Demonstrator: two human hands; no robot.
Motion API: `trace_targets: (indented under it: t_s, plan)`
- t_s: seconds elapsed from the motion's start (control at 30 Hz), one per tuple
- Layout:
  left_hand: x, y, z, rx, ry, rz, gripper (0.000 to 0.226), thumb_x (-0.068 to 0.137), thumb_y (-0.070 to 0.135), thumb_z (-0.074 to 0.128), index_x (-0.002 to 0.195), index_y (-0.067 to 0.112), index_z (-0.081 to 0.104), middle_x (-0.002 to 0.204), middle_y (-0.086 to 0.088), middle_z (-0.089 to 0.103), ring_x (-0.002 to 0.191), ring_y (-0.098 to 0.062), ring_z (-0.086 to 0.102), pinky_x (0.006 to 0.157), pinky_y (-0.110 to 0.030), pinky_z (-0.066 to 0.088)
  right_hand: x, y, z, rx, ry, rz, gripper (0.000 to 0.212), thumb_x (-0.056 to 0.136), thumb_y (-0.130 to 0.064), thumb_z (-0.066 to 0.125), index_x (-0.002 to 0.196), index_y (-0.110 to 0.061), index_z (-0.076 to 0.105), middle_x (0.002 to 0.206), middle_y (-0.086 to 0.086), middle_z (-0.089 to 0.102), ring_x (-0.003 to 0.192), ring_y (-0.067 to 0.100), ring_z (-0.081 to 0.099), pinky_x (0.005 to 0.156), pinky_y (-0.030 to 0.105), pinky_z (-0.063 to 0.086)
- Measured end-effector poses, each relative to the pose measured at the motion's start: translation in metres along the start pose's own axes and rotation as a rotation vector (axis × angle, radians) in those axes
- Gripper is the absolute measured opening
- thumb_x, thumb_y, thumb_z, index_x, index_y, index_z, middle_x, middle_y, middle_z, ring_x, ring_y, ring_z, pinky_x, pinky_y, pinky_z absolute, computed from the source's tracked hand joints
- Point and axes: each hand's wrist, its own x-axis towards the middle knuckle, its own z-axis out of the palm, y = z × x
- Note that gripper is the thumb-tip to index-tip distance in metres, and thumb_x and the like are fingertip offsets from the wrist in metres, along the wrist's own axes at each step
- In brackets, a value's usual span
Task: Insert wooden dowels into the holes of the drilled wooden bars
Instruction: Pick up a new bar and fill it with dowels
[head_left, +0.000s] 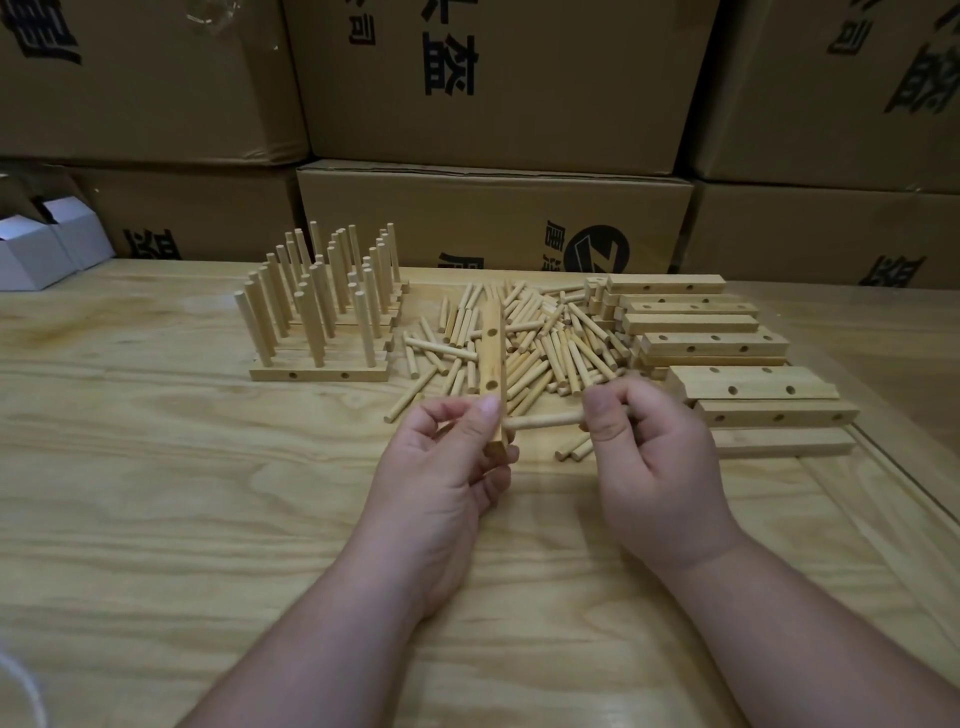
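Cardboard boxes (493, 83) bear black Chinese characters, partly readable.

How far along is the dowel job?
Done: a batch of filled bars stands at the back left, dowels upright. In hand: the left hand holds a drilled bar while the right hand presses a dowel into its side. Left: a stack of empty bars on the right and a loose dowel pile.
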Motion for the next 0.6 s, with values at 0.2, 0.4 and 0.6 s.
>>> trace_targets:
  t_s: [0.2, 0.4, 0.6]
  plan:
    - [-0.001, 0.002, 0.001, 0.003, -0.078, -0.043, 0.056, 0.079, 0.016, 0.07, 0.133, 0.02, 0.059, 0.085, -0.003, 0.066, 0.069, -0.015, 0.06, 0.057, -0.028, 0.048, -0.001, -0.001, -0.001, 0.081, -0.051, -0.009, 0.037, 0.095, -0.038, 0.052, 0.069, -0.012, 0.062, 0.059, 0.0, 0.054, 0.055, 0.014, 0.05, 0.051, 0.029, 0.041]
    - [0.002, 0.003, 0.001, -0.046, 0.09, -0.119, 0.031, 0.104, 0.039, 0.049, 0.107, 0.014, 0.067, 0.073, -0.003, 0.06, 0.057, -0.014, 0.051, 0.051, -0.027, 0.042, -0.004, -0.005, -0.001, 0.206, -0.182, 0.042, 0.033, 0.095, -0.042, 0.05, 0.091, -0.019, 0.072, 0.069, 0.003, 0.059, 0.06, 0.017, 0.055, 0.054, 0.032, 0.046]
    - [0.006, 0.006, -0.001, -0.138, 0.146, -0.178, 0.036, 0.106, 0.043, 0.045, 0.111, 0.015, 0.067, 0.064, -0.002, 0.054, 0.049, -0.013, 0.043, 0.042, -0.025, 0.039, 0.006, 0.014, -0.006, -0.21, -0.074, 0.165, 0.026, 0.102, -0.025, 0.045, 0.111, -0.035, 0.067, 0.088, -0.014, 0.063, 0.086, 0.009, 0.059, 0.074, 0.027, 0.048]
